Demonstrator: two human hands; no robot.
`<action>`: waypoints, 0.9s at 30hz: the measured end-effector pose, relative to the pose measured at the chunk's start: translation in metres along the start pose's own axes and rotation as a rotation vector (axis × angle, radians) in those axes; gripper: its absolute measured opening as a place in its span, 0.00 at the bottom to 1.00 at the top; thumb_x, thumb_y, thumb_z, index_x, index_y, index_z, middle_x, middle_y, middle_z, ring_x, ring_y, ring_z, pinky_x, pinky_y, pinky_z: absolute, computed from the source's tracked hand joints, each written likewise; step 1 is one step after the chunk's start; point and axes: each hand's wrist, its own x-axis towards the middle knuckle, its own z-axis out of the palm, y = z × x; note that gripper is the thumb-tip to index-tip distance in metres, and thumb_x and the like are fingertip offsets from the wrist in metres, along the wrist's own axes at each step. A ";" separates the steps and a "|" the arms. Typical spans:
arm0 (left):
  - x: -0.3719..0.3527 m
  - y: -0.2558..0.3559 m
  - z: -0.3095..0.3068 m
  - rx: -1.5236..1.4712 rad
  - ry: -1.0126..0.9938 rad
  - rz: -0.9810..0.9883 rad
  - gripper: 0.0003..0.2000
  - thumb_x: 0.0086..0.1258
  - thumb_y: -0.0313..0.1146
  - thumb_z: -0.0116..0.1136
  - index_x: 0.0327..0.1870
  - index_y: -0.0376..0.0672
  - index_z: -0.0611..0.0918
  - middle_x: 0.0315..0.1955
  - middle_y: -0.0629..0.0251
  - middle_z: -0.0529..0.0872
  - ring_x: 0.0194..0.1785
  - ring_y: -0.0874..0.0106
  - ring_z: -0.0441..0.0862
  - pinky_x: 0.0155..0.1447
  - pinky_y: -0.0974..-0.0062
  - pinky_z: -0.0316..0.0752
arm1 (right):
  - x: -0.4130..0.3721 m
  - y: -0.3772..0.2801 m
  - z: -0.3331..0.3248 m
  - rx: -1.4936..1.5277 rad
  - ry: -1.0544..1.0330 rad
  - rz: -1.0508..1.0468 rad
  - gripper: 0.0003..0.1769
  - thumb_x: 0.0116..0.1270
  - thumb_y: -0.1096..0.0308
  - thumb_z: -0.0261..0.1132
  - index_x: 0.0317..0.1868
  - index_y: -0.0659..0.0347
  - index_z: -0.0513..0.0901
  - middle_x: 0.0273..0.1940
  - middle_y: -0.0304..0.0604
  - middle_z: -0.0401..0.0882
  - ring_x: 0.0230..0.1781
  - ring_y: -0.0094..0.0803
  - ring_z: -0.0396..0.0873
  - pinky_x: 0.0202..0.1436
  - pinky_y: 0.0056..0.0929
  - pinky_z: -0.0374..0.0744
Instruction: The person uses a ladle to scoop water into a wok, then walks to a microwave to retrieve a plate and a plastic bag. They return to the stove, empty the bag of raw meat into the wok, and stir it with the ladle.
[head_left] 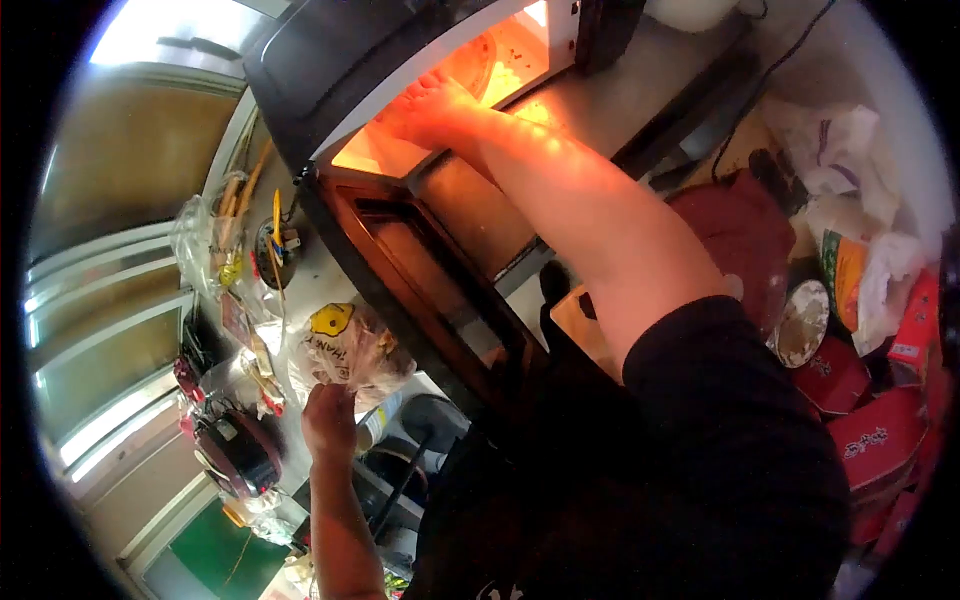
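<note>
My left hand point(328, 418) is closed on the gathered top of a clear plastic bag point(345, 350) with a yellow printed figure and dark lettering on it. What the bag holds is hard to make out. My right arm reaches through the open front of a microwave oven point(330, 75), lit orange inside. Deep in its cavity is my right hand point(432, 105), near the round plate point(478, 62) at the back. Glare washes out its fingers, so I cannot see whether they grip anything. The oven door point(430, 270) hangs open between my two arms.
Red boxes point(880, 435), an open round tin point(802, 322) and plastic packages point(865, 270) crowd the right side. A dark cord point(775, 75) runs at upper right. On the left, a dark red appliance point(238, 450) and bagged utensils point(235, 215) stand by the windows.
</note>
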 end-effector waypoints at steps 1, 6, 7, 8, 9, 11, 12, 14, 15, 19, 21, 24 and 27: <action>0.000 0.000 0.000 0.001 -0.004 0.000 0.02 0.61 0.28 0.63 0.32 0.43 0.81 0.27 0.57 0.79 0.32 0.54 0.79 0.36 0.59 0.73 | 0.000 0.001 0.001 0.003 -0.003 0.001 0.30 0.69 0.43 0.50 0.72 0.30 0.64 0.74 0.43 0.60 0.76 0.46 0.54 0.77 0.53 0.47; -0.001 -0.004 0.002 -0.008 -0.006 -0.023 0.02 0.62 0.29 0.62 0.32 0.43 0.81 0.29 0.57 0.80 0.34 0.53 0.79 0.38 0.59 0.74 | -0.008 0.013 -0.004 0.100 -0.026 -0.085 0.28 0.73 0.41 0.42 0.73 0.28 0.63 0.76 0.42 0.55 0.78 0.46 0.48 0.77 0.60 0.41; -0.001 -0.003 0.002 -0.008 -0.007 -0.023 0.02 0.62 0.29 0.62 0.32 0.43 0.81 0.29 0.57 0.80 0.34 0.53 0.79 0.38 0.59 0.74 | -0.009 0.015 -0.003 0.100 -0.028 -0.086 0.28 0.73 0.41 0.42 0.73 0.28 0.63 0.76 0.42 0.55 0.78 0.46 0.48 0.77 0.60 0.41; -0.001 -0.003 0.002 0.001 -0.015 -0.034 0.02 0.63 0.29 0.62 0.32 0.43 0.81 0.29 0.57 0.80 0.34 0.53 0.79 0.38 0.59 0.74 | -0.009 0.018 -0.002 0.085 -0.022 -0.118 0.28 0.74 0.41 0.41 0.72 0.27 0.63 0.76 0.43 0.56 0.78 0.47 0.48 0.76 0.61 0.42; -0.001 -0.002 0.001 0.010 -0.022 -0.045 0.02 0.63 0.29 0.62 0.33 0.43 0.81 0.29 0.57 0.80 0.33 0.54 0.79 0.37 0.59 0.74 | -0.009 0.020 -0.001 0.069 -0.017 -0.151 0.27 0.75 0.42 0.41 0.72 0.27 0.62 0.75 0.44 0.56 0.78 0.48 0.48 0.76 0.63 0.43; 0.000 0.000 -0.001 -0.013 -0.019 -0.046 0.02 0.63 0.29 0.62 0.33 0.43 0.81 0.29 0.57 0.80 0.33 0.53 0.79 0.37 0.59 0.74 | -0.013 0.022 -0.010 0.034 -0.047 -0.177 0.26 0.75 0.43 0.40 0.72 0.25 0.63 0.75 0.44 0.56 0.77 0.50 0.49 0.75 0.64 0.45; -0.001 0.001 -0.002 -0.036 -0.017 -0.045 0.02 0.63 0.29 0.62 0.33 0.43 0.81 0.29 0.57 0.81 0.33 0.53 0.80 0.36 0.59 0.74 | -0.014 0.022 -0.015 0.000 -0.079 -0.202 0.25 0.76 0.43 0.40 0.72 0.23 0.63 0.75 0.45 0.57 0.76 0.52 0.51 0.74 0.65 0.47; -0.001 -0.001 -0.001 -0.034 -0.009 -0.028 0.02 0.63 0.28 0.62 0.32 0.43 0.81 0.29 0.57 0.80 0.33 0.53 0.80 0.36 0.59 0.74 | -0.015 0.019 -0.021 0.019 -0.077 -0.169 0.28 0.75 0.42 0.41 0.72 0.30 0.63 0.74 0.48 0.58 0.75 0.54 0.52 0.74 0.64 0.48; -0.001 -0.002 0.000 -0.033 -0.001 -0.010 0.01 0.63 0.28 0.62 0.32 0.43 0.81 0.29 0.57 0.80 0.32 0.53 0.80 0.36 0.59 0.74 | -0.015 0.017 -0.023 0.037 -0.075 -0.135 0.31 0.73 0.40 0.43 0.73 0.36 0.63 0.73 0.51 0.59 0.75 0.56 0.54 0.74 0.64 0.49; -0.001 -0.002 0.000 -0.041 -0.002 -0.008 0.01 0.63 0.28 0.61 0.33 0.43 0.81 0.29 0.57 0.81 0.33 0.53 0.80 0.36 0.59 0.74 | -0.011 0.004 -0.019 0.022 -0.054 0.065 0.43 0.67 0.35 0.49 0.73 0.55 0.62 0.71 0.60 0.61 0.73 0.59 0.56 0.73 0.62 0.51; -0.003 -0.006 0.002 -0.038 0.016 -0.011 0.01 0.63 0.28 0.61 0.33 0.43 0.82 0.29 0.57 0.81 0.33 0.53 0.80 0.36 0.59 0.74 | -0.013 0.004 -0.030 0.093 -0.169 0.041 0.51 0.60 0.32 0.55 0.70 0.69 0.64 0.68 0.67 0.62 0.72 0.62 0.57 0.73 0.61 0.52; -0.003 0.000 -0.001 -0.085 0.007 -0.054 0.01 0.63 0.28 0.61 0.33 0.43 0.82 0.30 0.56 0.81 0.33 0.53 0.80 0.36 0.59 0.74 | -0.014 0.009 -0.011 -0.005 -0.086 0.046 0.33 0.59 0.37 0.62 0.65 0.33 0.75 0.70 0.60 0.62 0.71 0.62 0.59 0.70 0.72 0.52; -0.003 0.002 -0.002 -0.096 0.005 -0.054 0.01 0.63 0.28 0.61 0.33 0.43 0.82 0.29 0.56 0.81 0.33 0.52 0.80 0.36 0.59 0.74 | -0.010 0.014 -0.018 -0.015 -0.173 0.057 0.34 0.60 0.37 0.62 0.67 0.33 0.74 0.70 0.59 0.62 0.72 0.59 0.58 0.71 0.69 0.51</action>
